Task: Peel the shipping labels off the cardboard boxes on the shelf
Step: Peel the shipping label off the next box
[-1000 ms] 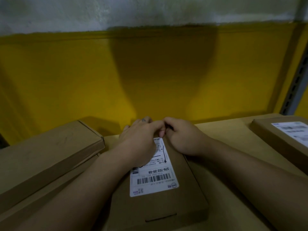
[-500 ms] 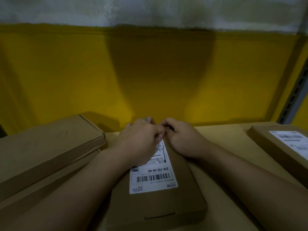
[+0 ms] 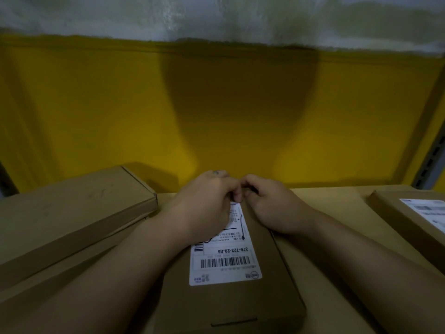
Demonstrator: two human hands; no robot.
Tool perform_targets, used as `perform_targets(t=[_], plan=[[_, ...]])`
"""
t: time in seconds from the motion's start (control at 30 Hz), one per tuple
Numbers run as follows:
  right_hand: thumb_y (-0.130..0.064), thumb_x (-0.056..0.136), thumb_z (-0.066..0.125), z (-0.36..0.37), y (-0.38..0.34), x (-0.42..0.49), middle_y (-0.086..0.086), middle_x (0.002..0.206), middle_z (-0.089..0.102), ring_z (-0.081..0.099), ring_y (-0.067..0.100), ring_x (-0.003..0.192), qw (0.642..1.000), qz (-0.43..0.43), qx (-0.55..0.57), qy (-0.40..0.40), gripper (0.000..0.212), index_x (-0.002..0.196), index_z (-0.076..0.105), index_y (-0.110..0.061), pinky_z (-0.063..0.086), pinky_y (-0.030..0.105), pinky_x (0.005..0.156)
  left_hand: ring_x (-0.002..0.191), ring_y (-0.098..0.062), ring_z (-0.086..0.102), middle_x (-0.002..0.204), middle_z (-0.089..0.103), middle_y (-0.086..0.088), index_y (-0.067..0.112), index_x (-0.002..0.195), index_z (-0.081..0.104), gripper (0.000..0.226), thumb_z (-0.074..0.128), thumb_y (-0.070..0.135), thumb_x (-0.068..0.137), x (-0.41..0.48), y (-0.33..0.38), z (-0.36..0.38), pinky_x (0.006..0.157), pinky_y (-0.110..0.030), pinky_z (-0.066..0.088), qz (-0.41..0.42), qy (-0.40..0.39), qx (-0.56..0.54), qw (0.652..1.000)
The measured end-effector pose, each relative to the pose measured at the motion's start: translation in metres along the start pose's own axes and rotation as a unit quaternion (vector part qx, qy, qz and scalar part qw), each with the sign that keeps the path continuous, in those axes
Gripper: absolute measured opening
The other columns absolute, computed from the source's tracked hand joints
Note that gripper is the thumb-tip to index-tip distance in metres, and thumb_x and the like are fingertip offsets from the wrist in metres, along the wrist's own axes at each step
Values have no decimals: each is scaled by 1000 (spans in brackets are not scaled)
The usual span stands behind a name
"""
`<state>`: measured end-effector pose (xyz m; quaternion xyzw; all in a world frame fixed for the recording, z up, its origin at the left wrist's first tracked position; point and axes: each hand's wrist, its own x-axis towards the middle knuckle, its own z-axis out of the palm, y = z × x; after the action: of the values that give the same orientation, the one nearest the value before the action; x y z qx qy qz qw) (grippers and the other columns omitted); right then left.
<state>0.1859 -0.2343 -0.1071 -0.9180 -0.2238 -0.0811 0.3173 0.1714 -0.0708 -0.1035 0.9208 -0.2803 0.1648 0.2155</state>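
Now the left hand [image 3: 204, 208] and the right hand [image 3: 272, 208] are curling over the far edge of the shipping label [image 3: 224, 263] on the cardboard box [image 3: 277, 285], but I cannot tell if they are pinching it.

yellow wall [image 3: 96, 104], slotted metal upright [image 3: 431, 162]

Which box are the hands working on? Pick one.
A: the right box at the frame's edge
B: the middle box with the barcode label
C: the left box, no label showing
B: the left hand and right hand meet at the far end of the label on the middle box.
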Motion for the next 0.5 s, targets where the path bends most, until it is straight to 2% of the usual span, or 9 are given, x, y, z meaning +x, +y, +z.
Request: perform_targets(t=[0.13, 0.23, 0.33, 0.5], plan=[[-12, 99, 40, 0, 0, 1, 3, 115, 63, 55, 15, 101, 1000, 0, -17, -5, 25, 114, 59, -17, 39, 26, 78, 96, -15, 50, 97, 57, 4, 22, 93, 65, 24, 48, 4, 89, -1, -3, 0, 84, -36, 41, 3, 7, -12, 1000], [-12, 99, 40, 0, 2, 2, 3, 115, 63, 53, 15, 97, 1000, -2, -30, -6, 26, 116, 59, -17, 33, 23, 71, 97, -13, 48, 98, 57, 5, 22, 95, 65, 26, 49, 2, 87, 0, -2, -1, 82, -29, 36, -2, -1, -4, 1000], [-13, 98, 40, 0, 4, 2, 3, 117, 63, 53, 14, 98, 999, -6, -37, -6, 27, 118, 58, -17, 30, 21, 71, 95, -13, 48, 95, 56, 5, 21, 91, 64, 25, 50, 1, 85, 0, -3, -1, 77, -24, 33, -1, 0, 0, 1000], [-11, 98, 40, 0, 4, 1, 6, 116, 61, 44, 8, 90, 999, -12, -46, -4, 27, 119, 57, -15, 26, 20, 66, 96, -15, 47, 96, 54, 7, 23, 89, 62, 24, 50, 3, 87, 1, -5, 1, 78, -27, 33, -6, -1, 3, 1000]])
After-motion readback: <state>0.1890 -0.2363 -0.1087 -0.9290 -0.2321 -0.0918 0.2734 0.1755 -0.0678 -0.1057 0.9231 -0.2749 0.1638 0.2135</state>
